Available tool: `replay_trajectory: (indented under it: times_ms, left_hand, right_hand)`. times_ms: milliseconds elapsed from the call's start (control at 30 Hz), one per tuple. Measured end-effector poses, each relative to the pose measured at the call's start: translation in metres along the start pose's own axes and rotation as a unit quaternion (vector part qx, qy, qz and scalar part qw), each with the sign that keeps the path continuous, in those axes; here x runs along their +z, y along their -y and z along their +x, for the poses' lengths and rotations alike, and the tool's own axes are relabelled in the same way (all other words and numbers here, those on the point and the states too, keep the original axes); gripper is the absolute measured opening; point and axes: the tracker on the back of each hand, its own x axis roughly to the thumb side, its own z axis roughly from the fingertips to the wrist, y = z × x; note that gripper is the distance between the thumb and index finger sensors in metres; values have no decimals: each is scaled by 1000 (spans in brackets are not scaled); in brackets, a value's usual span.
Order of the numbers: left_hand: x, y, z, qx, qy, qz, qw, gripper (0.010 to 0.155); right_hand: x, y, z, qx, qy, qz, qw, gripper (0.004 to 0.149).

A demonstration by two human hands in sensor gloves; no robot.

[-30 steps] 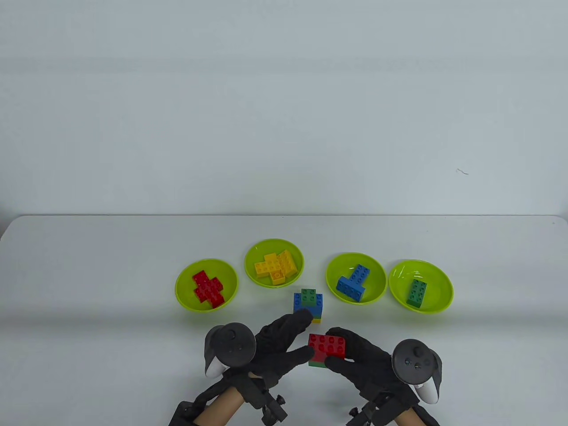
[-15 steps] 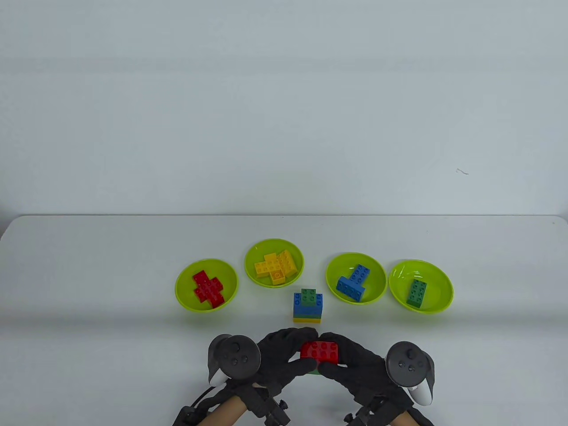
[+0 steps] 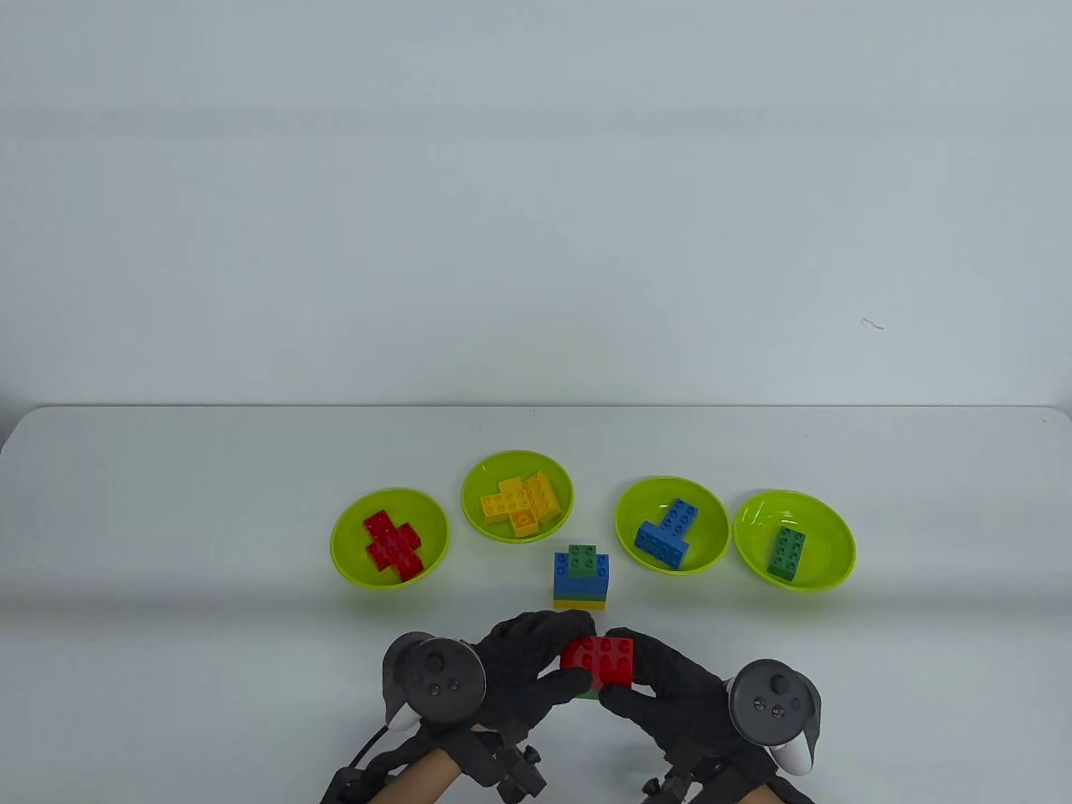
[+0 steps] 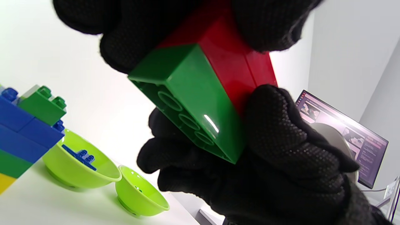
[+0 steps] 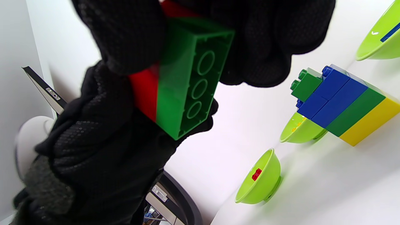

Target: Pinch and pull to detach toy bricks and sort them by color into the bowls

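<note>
A red brick sits on a green brick, and both hands hold this pair just above the table's front edge. My left hand grips its left end and my right hand grips its right end. The left wrist view shows the green brick from below, under the red one. The right wrist view shows the same green underside. Behind the hands a stack stands on the table: yellow, green, blue, then a small green brick.
Four lime bowls stand in a row beyond the stack. The red-brick bowl is at the left, followed by the yellow-brick bowl, the blue-brick bowl and the green-brick bowl. The table's far half holds nothing.
My left hand drew back from the stack and closed on the red-and-green pair's left end. Both hands shifted the pair slightly left and tilted it.
</note>
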Motion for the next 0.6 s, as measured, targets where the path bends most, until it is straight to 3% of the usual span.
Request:
replay_trajectory:
  times_ms: [167,400,533,600]
  left_hand:
    - [-1,-3,10,-88,34,-5,996,65]
    - [-3,-3,1,0,-26,-36,999,64]
    - [-1,-3,1,-14,-22,-29,999,64]
    - [0,-3,7,-73,6,-19,997,65]
  right_hand:
    - [1,-1,1,-6,-1,-10,1000,62]
    - [3,-5,1,19,9,-20,1000,62]
    - [3,-8,-2,7,0,-19,1000,62]
    - [2,-8,-2,2,-3,-21,1000,62]
